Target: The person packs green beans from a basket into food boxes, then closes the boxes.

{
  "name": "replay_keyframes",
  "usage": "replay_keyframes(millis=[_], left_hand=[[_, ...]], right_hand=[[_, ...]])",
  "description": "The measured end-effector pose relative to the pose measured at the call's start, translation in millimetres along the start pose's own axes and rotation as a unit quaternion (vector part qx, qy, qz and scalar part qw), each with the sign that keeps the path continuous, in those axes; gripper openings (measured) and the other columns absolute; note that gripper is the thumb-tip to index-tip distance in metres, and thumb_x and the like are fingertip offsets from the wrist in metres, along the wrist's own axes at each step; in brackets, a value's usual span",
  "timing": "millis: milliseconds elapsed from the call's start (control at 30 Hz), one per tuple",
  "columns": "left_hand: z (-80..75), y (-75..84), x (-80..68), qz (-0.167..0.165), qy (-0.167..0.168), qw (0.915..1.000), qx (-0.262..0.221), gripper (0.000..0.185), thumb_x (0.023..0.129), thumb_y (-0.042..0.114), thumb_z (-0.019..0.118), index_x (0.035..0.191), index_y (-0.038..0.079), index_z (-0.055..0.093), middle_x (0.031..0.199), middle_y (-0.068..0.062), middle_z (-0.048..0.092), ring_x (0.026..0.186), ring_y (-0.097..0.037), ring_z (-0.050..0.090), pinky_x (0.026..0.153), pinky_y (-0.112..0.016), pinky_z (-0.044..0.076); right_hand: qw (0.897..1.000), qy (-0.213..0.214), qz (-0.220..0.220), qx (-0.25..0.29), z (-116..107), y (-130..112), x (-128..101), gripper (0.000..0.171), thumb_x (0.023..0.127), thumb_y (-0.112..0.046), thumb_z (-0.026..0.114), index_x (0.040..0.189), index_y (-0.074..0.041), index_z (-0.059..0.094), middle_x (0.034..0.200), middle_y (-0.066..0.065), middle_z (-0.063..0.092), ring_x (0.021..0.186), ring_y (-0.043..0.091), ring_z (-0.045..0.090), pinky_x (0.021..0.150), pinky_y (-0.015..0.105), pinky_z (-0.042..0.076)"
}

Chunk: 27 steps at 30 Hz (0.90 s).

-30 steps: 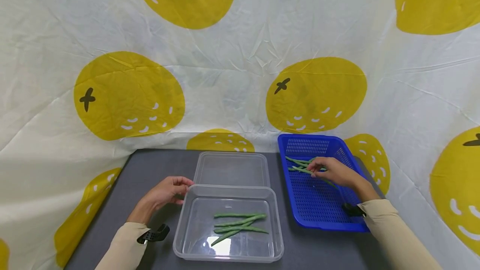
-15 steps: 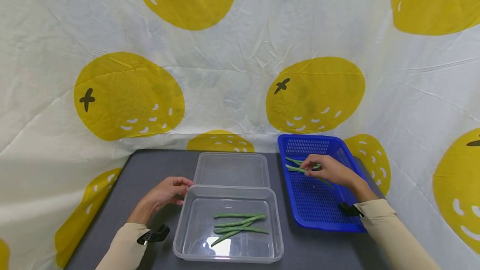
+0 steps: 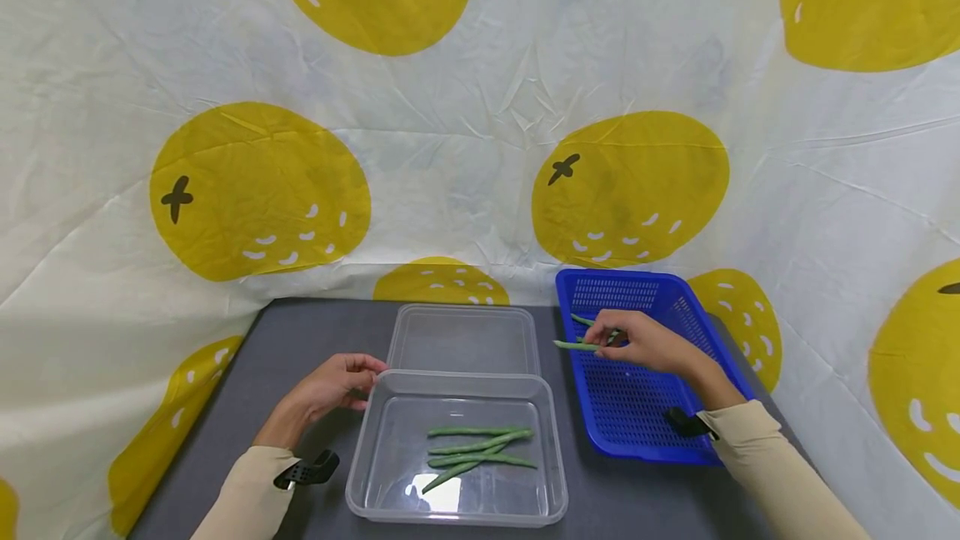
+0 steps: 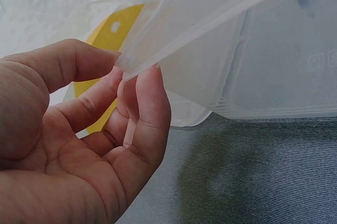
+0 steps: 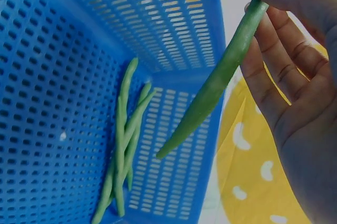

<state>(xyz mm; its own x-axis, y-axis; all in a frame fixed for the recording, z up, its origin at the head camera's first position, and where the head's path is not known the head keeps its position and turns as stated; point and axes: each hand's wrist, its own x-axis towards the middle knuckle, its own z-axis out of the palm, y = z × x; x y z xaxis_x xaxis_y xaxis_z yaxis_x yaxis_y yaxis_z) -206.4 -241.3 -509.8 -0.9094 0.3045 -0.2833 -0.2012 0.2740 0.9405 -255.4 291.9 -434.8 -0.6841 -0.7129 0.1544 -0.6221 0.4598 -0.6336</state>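
My right hand [image 3: 637,342] pinches one green bean [image 5: 224,79] between thumb and fingers, above the blue basket [image 3: 652,444]. The bean's pale end pokes out to the left in the head view. Several more green beans [image 5: 124,145] lie crossed in the basket, partly hidden by the hand in the head view. With thumb and fingertips, my left hand [image 3: 337,386] grips the rim corner of a clear plastic container [image 4: 210,24]. On that container's floor lie several green beans [image 3: 480,446], some crossing.
Behind the container lies a clear lid [image 3: 465,336] on the dark grey table [image 3: 322,327]. A white cloth [image 3: 450,198] printed with yellow fruit hangs behind and at the sides.
My right hand has moved left and lifted the green bean away from the others in the basket; the bean now sticks out past the basket's left rim. The left hand has stayed put.
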Motion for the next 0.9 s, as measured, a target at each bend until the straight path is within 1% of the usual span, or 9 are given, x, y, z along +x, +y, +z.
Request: replay_keyframes(millis=[67, 267, 333, 433, 567, 700, 767, 833, 900], left_hand=[[-0.1, 0.4, 0.2, -0.001, -0.001, 1.0000, -0.001, 0.035, 0.099, 0.009, 0.057, 0.129, -0.008, 0.060, 0.114, -0.024, 0.066, 0.088, -0.022, 0.063, 0.072, -0.036, 0.058], [-1.2, 1.3, 0.0, -0.004, -0.003, 1.0000, -0.002, 0.034, 0.099, 0.009, 0.057, 0.129, -0.008, 0.060, 0.113, -0.023, 0.066, 0.088, -0.022, 0.063, 0.072, -0.035, 0.058], [-1.6, 2.0, -0.2, -0.004, -0.004, 1.0000, -0.002, 0.034, 0.099, 0.009, 0.057, 0.129, -0.008, 0.060, 0.113, -0.023, 0.066, 0.088, -0.022, 0.062, 0.072, -0.035, 0.058], [-2.3, 3.5, -0.5, -0.004, -0.004, 1.0000, -0.002, 0.034, 0.099, 0.010, 0.057, 0.129, -0.008, 0.060, 0.113, -0.023, 0.065, 0.088, -0.022, 0.062, 0.072, -0.035, 0.058], [-2.9, 5.6, -0.5, -0.005, -0.006, 1.0000, -0.005, 0.034, 0.099, 0.009, 0.057, 0.129, -0.008, 0.060, 0.113, -0.025, 0.065, 0.088, -0.022, 0.062, 0.072, -0.035, 0.058], [-3.2, 7.0, -0.2, -0.009, -0.005, 0.9999, -0.004, 0.034, 0.099, 0.009, 0.057, 0.129, -0.008, 0.060, 0.114, -0.025, 0.064, 0.088, -0.022, 0.062, 0.072, -0.035, 0.058], [-3.3, 7.6, 0.2, -0.010, -0.004, 0.9999, -0.003, 0.034, 0.099, 0.010, 0.058, 0.128, -0.007, 0.060, 0.113, -0.025, 0.065, 0.088, -0.022, 0.062, 0.072, -0.035, 0.058], [-3.2, 8.3, 0.7, -0.013, -0.002, 0.9999, -0.003, 0.034, 0.099, 0.010, 0.058, 0.128, -0.008, 0.060, 0.113, -0.025, 0.065, 0.088, -0.022, 0.062, 0.072, -0.036, 0.058], [-2.8, 9.2, 1.1, -0.015, 0.000, 0.9999, -0.003, 0.034, 0.098, 0.009, 0.058, 0.128, -0.008, 0.060, 0.113, -0.025, 0.065, 0.088, -0.023, 0.061, 0.072, -0.036, 0.058]], right_hand=[[1.000, -0.002, -0.005, 0.000, 0.7, -3.2, 2.6, 0.026, 0.091, 0.000, 0.072, 0.109, -0.018, 0.071, 0.102, 0.004, 0.071, 0.089, 0.012, 0.067, 0.077, 0.031, 0.059], [1.000, -0.015, -0.016, -0.002, 3.3, -11.5, 9.3, 0.020, 0.094, -0.006, 0.071, 0.109, -0.019, 0.071, 0.102, -0.002, 0.068, 0.091, 0.012, 0.066, 0.079, 0.034, 0.059], [1.000, -0.020, -0.017, -0.001, 5.0, -14.8, 11.7, 0.018, 0.094, -0.009, 0.071, 0.109, -0.018, 0.071, 0.102, -0.003, 0.068, 0.092, 0.011, 0.065, 0.080, 0.034, 0.058], [0.999, -0.027, -0.021, -0.001, 7.7, -20.9, 15.8, 0.017, 0.095, -0.011, 0.072, 0.109, -0.021, 0.071, 0.102, -0.003, 0.068, 0.091, 0.011, 0.064, 0.080, 0.033, 0.058], [0.999, -0.036, -0.027, 0.002, 10.7, -32.6, 21.7, 0.021, 0.095, -0.011, 0.072, 0.109, -0.027, 0.069, 0.103, -0.005, 0.067, 0.091, 0.011, 0.065, 0.080, 0.032, 0.058], [0.999, -0.044, -0.031, 0.001, 13.4, -44.9, 27.7, 0.024, 0.094, -0.010, 0.072, 0.111, -0.028, 0.069, 0.104, -0.007, 0.066, 0.092, 0.009, 0.065, 0.080, 0.032, 0.058], [0.998, -0.049, -0.031, 0.005, 15.6, -49.4, 30.7, 0.026, 0.094, -0.008, 0.071, 0.111, -0.027, 0.069, 0.104, -0.005, 0.066, 0.092, 0.009, 0.064, 0.080, 0.033, 0.058], [0.998, -0.057, -0.034, 0.011, 18.5, -52.6, 33.2, 0.024, 0.095, -0.008, 0.071, 0.111, -0.026, 0.069, 0.104, -0.001, 0.067, 0.091, 0.009, 0.064, 0.079, 0.034, 0.058], [0.997, -0.063, -0.033, 0.017, 22.0, -54.3, 35.1, 0.022, 0.096, -0.008, 0.069, 0.112, -0.024, 0.069, 0.105, 0.000, 0.067, 0.091, 0.010, 0.065, 0.080, 0.034, 0.058]])
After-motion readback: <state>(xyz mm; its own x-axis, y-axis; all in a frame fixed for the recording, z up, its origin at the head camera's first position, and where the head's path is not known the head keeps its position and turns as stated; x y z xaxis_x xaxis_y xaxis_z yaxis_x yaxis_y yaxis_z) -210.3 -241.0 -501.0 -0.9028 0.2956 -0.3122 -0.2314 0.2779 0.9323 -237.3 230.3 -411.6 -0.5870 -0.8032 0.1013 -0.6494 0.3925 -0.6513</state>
